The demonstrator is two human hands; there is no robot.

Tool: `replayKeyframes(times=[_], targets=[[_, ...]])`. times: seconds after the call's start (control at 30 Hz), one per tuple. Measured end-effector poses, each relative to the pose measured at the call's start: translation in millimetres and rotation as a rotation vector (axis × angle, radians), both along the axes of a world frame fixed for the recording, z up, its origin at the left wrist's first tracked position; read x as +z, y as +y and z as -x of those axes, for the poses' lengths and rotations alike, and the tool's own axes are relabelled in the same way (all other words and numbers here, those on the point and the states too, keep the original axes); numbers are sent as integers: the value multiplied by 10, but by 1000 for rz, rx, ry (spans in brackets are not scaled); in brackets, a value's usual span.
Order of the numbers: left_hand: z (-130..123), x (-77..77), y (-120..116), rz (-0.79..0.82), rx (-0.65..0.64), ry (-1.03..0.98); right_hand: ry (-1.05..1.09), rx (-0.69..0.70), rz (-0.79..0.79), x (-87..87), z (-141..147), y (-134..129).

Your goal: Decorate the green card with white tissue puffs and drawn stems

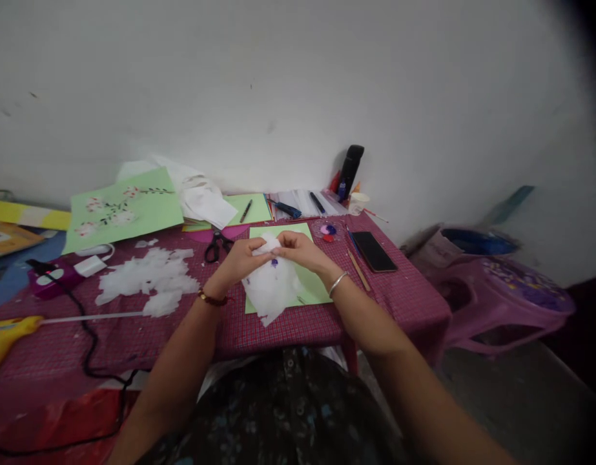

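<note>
My left hand (244, 258) and my right hand (300, 248) meet over a green paper sheet (314, 284) on the low pink table (404, 297). Together they pinch a white tissue sheet (271, 290) at its top, and the rest of it drapes down over the green sheet. A small purple spot shows on the tissue just below my fingers. Black scissors (216, 247) lie just left of my left hand.
Torn white tissue pieces (150, 278) lie at the left, near a yellow glue gun (7, 332) and its black cord. A black phone (374, 250), pencils, a small paint palette (328, 230), pens and a black bottle (350, 169) sit by the wall. A purple plastic stool (511, 290) stands at the right.
</note>
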State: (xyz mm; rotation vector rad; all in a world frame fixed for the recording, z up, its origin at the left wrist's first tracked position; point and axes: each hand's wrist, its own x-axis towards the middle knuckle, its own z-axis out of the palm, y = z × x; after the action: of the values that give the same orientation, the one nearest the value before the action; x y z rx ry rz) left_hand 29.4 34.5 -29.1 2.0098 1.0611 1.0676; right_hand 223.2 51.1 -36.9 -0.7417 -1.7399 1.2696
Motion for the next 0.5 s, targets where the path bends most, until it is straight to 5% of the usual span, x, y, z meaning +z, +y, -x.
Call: replayKeyframes(times=[0.17,0.3,0.5], targets=[[19,19,-4,91,-53,-15,49,-141,28,-20,-14,43],[31,54,-14,11,-18,-10,156,-242,60,20,-27,50],[-5,23,-18,36,-54,5,52,-81,31,47,-8,-18]])
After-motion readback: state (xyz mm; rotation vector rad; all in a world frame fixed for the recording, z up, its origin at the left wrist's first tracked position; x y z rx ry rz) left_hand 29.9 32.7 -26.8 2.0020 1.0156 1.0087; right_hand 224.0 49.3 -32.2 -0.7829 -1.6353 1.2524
